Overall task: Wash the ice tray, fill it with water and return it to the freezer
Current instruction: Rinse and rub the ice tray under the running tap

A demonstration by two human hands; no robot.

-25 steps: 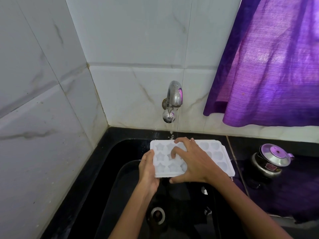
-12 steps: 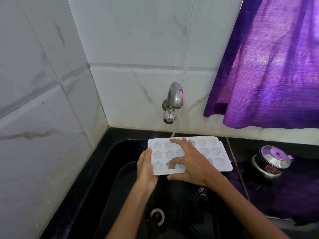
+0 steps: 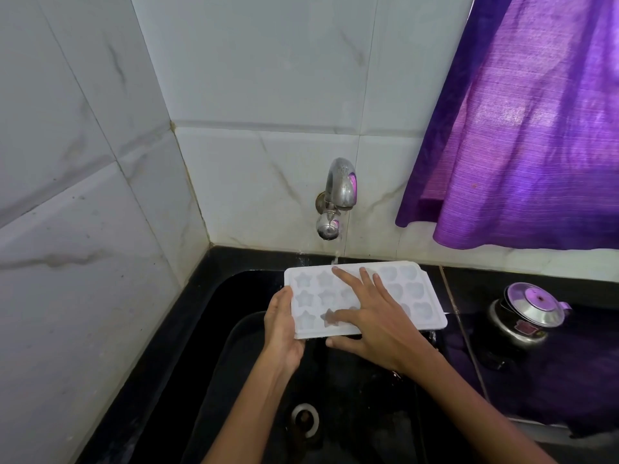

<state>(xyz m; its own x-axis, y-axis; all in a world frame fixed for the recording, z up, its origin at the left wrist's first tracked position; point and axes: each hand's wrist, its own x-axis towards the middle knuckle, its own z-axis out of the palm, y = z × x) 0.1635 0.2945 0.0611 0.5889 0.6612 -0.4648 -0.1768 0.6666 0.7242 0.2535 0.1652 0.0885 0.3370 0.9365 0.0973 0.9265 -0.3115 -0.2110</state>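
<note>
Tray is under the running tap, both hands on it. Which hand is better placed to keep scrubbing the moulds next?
Probably the right hand: it lies spread across the ice tray, fingers on the moulds beside the tap stream. The left hand grips the tray's left end, steadying it.

White plastic ice tray (image 3: 415, 298), rectangular with rounded corners, held roughly level and cavity side up over a black sink, its far long edge beneath a thin stream of falling water. Three rows of moulded cavities are seen: star shapes at the left end, rounded heart-like shapes at the right. The middle cavities are hidden.
</note>
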